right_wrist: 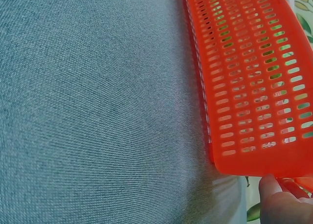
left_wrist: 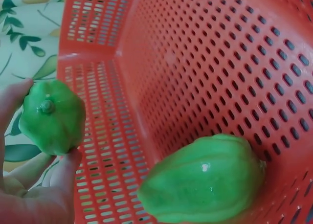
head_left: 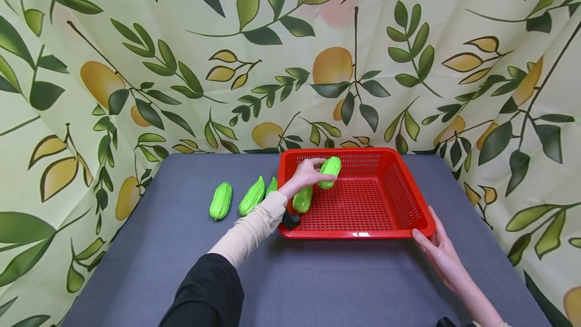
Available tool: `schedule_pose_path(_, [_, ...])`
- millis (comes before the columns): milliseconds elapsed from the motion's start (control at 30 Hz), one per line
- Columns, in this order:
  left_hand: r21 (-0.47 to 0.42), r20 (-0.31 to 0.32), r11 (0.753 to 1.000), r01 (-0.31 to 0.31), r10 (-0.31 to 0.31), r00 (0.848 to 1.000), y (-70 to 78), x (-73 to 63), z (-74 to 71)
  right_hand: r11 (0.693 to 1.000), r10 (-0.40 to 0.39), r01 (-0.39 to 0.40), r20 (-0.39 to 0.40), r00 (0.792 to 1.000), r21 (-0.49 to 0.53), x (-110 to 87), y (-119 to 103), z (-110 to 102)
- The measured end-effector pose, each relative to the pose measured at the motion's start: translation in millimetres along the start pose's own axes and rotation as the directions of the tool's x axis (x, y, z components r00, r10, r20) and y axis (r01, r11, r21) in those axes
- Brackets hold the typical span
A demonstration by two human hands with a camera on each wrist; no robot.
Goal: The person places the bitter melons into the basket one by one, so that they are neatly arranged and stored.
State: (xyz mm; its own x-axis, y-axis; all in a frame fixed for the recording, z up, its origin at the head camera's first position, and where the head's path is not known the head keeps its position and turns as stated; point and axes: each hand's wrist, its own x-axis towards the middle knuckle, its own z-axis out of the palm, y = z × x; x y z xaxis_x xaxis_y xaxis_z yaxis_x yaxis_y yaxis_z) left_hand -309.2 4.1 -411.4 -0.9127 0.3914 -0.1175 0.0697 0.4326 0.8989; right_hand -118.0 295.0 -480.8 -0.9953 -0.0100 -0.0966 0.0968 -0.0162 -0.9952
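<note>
My left hand (head_left: 309,173) is over the left part of a red plastic basket (head_left: 410,193). Thumb and fingers pinch a bright green, ribbed, gourd-like fruit (head_left: 331,171), whose stubby stem end faces the left wrist camera. Below it, a second green fruit (left_wrist: 203,180) lies on the basket floor against the left wall, partly covered by my wrist in the head view. With my right hand (head_left: 438,251) I hold the basket's front right corner, thumb on the rim and fingers along the outer side.
On the grey tabletop (head_left: 181,256), left of the basket, lie a green fruit (head_left: 221,201), another (head_left: 252,196) nearer the basket, and a third (head_left: 272,185) half hidden by my left arm. Behind the table hangs a leaf-patterned cloth (head_left: 290,64).
</note>
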Motion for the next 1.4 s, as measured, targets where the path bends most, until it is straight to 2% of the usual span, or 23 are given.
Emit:
schedule_pose_path(300, [0.159, 0.016, 0.987, 0.005, -0.007, 1.0, -11.3, 4.2, 5.5, 1.0, 0.002, -0.002, -0.001, 1.0, -0.012, 0.2, 0, 0])
schedule_pose_path(567, [0.343, -0.024, 0.936, 0.073, -0.069, 0.997, -19.5, 4.0, 12.4, 1.0, 0.0, 0.0, -0.006, 1.0, -0.003, 0.6, 1, 2])
schedule_pose_path(800, [0.397, -0.015, 0.917, 0.042, -0.039, 0.999, -22.2, 3.1, 14.4, 1.0, -0.007, 0.006, -0.006, 1.0, -0.012, 0.0, 3, 2])
schedule_pose_path(1067, [0.45, -0.028, 0.891, 0.061, -0.054, 0.998, -18.9, 0.5, 13.5, 1.0, -0.024, 0.024, -0.014, 1.0, -0.019, 0.4, 3, 1])
schedule_pose_path(1400, [0.556, -0.036, 0.827, 0.087, -0.08, 0.996, -15.5, -0.8, 12.7, 0.999, -0.034, 0.033, -0.017, 0.999, -0.01, -0.6, 0, 2])
